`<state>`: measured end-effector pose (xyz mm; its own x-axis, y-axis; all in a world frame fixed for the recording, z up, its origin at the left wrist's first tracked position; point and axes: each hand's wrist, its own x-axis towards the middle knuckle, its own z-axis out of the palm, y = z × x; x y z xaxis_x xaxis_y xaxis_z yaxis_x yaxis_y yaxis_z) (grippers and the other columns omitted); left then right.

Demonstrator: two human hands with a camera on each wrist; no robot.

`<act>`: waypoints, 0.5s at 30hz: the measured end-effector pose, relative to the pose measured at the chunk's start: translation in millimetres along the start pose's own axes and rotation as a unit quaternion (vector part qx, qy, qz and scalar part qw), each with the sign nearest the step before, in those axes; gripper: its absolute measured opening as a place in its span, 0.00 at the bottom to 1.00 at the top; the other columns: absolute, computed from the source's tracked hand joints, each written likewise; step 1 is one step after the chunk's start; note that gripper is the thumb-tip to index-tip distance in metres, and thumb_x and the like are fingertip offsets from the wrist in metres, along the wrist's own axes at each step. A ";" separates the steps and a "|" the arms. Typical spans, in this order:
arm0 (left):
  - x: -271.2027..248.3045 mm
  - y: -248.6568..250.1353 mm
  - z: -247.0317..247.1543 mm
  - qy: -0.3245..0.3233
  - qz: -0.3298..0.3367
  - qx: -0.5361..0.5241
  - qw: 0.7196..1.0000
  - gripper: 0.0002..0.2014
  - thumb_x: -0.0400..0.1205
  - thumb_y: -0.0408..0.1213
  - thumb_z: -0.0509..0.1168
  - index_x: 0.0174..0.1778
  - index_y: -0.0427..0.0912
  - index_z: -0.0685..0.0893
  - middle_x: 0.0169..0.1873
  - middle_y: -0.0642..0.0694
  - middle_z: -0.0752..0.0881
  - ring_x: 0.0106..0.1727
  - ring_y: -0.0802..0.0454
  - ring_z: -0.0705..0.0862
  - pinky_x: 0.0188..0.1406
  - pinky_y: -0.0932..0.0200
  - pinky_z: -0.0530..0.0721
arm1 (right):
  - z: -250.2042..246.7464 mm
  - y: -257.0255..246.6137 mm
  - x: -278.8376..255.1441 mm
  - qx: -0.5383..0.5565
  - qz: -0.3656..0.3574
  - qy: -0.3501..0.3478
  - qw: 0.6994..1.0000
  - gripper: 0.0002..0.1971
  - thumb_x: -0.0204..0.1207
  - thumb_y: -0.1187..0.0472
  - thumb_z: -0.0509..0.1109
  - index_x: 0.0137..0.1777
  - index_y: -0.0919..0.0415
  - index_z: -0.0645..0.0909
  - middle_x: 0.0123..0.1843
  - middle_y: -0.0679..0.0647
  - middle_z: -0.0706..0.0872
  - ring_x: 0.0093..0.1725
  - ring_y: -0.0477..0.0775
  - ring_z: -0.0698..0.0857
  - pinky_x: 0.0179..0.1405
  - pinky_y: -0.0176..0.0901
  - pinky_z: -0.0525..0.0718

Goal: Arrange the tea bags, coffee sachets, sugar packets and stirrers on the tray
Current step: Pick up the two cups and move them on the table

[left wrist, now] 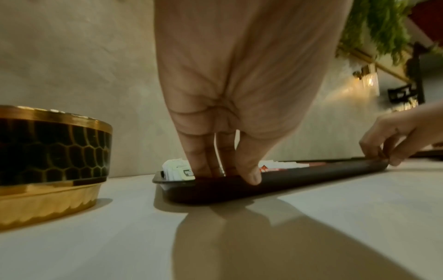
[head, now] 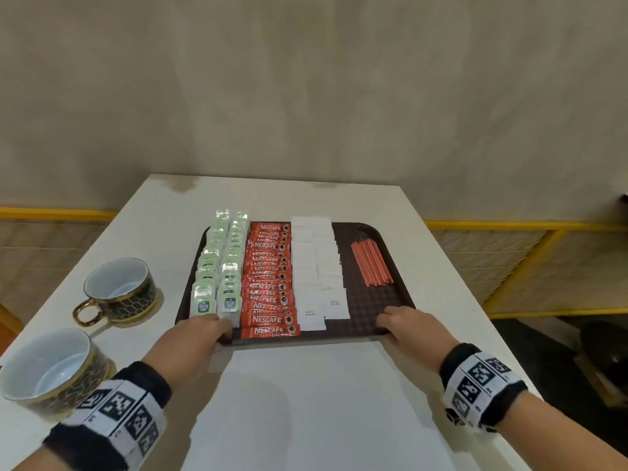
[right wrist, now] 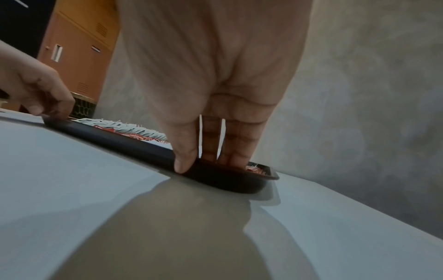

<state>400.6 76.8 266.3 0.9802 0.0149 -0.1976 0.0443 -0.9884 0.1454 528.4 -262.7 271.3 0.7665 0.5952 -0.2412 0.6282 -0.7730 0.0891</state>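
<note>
Both hands, the left hand (head: 195, 334) and right hand (head: 413, 326), pinch the stiff tray's (head: 390, 302) near rim, fingers clamped; its light, loose sachets (head: 268, 283) would likely slide if tipped.

The dark brown tray (head: 373, 297) lies flat on the bench. From left to right it carries two rows of green tea bags (head: 221, 263), red coffee sachets (head: 268, 280), white sugar packets (head: 316, 263), perhaps overlapping, and orange stirrers (head: 372, 263).
</note>
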 end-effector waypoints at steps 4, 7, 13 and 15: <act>46.7 -0.3 -7.3 0.008 -0.035 0.027 0.999 0.15 0.85 0.32 0.57 0.66 0.49 0.78 0.64 0.48 0.83 0.65 0.45 0.81 0.61 0.52 0.83 | -10.1 11.9 33.6 0.005 0.016 0.005 1.000 0.14 0.85 0.64 0.57 0.67 0.56 0.77 0.61 0.54 0.81 0.59 0.58 0.82 0.54 0.48 0.83; 84.5 1.3 -16.5 0.016 -0.051 0.033 0.998 0.14 0.86 0.32 0.56 0.66 0.46 0.78 0.64 0.45 0.83 0.65 0.44 0.82 0.63 0.51 0.82 | -14.7 26.3 66.8 0.012 0.024 0.011 1.000 0.16 0.84 0.66 0.58 0.68 0.56 0.77 0.60 0.56 0.81 0.59 0.59 0.83 0.55 0.50 0.84; 150.1 5.1 -31.9 0.041 -0.074 0.011 0.996 0.13 0.87 0.42 0.59 0.65 0.44 0.78 0.63 0.43 0.83 0.63 0.45 0.83 0.64 0.54 0.82 | -29.1 54.8 130.6 0.007 0.047 0.007 0.999 0.15 0.83 0.69 0.57 0.65 0.60 0.78 0.59 0.59 0.81 0.59 0.60 0.82 0.55 0.51 0.82; 163.0 5.6 -30.7 0.051 -0.073 0.002 0.996 0.14 0.86 0.45 0.61 0.66 0.45 0.78 0.61 0.44 0.83 0.62 0.46 0.83 0.62 0.53 0.83 | -32.4 59.3 143.6 0.010 0.060 0.011 0.998 0.15 0.82 0.72 0.56 0.64 0.62 0.78 0.58 0.60 0.80 0.58 0.61 0.82 0.55 0.52 0.82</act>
<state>566.5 78.4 264.7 0.9779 0.1738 -0.1163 0.1875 -0.9750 0.1194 680.0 -215.9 273.3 0.8390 0.5023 -0.2094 0.5289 -0.8432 0.0965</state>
